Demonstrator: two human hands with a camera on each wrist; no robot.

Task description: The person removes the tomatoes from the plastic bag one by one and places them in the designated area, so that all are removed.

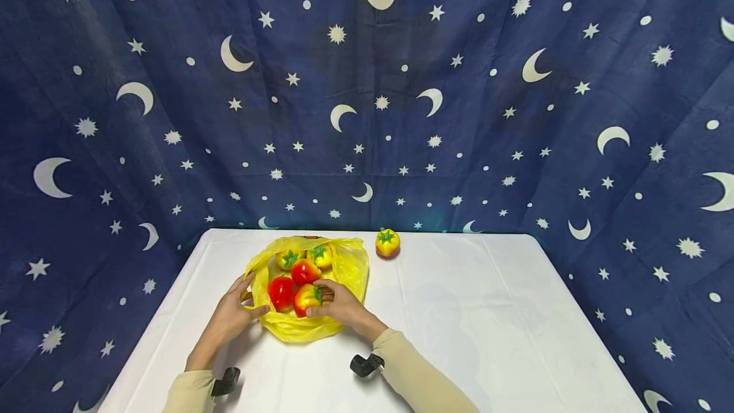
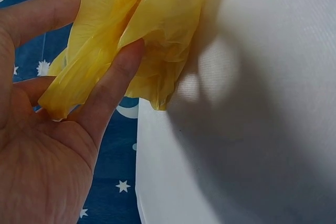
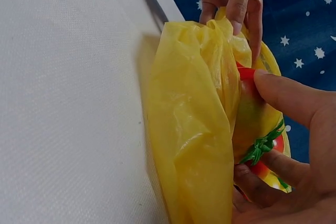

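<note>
A yellow plastic bag (image 1: 350, 266) lies on the white table with its mouth open, and several red-and-yellow toy tomatoes (image 1: 281, 293) sit inside. My left hand (image 1: 230, 311) grips the bag's left rim; in the left wrist view the thumb (image 2: 118, 77) presses the thin plastic from one side, with fingers behind it. At the bag's near right side, my right hand (image 1: 343, 304) holds a tomato (image 1: 306, 299) with a green leafy top between thumb and fingers. In the right wrist view the bag's wall (image 3: 191, 124) hides part of that tomato (image 3: 254, 108).
One more tomato (image 1: 387, 244) stands outside the bag near the table's back edge, to the right. A white cloth covers the table (image 1: 487, 324). Behind it hangs a dark blue curtain (image 1: 367, 81) with moons and stars. Each wrist wears a black band device (image 1: 367, 365).
</note>
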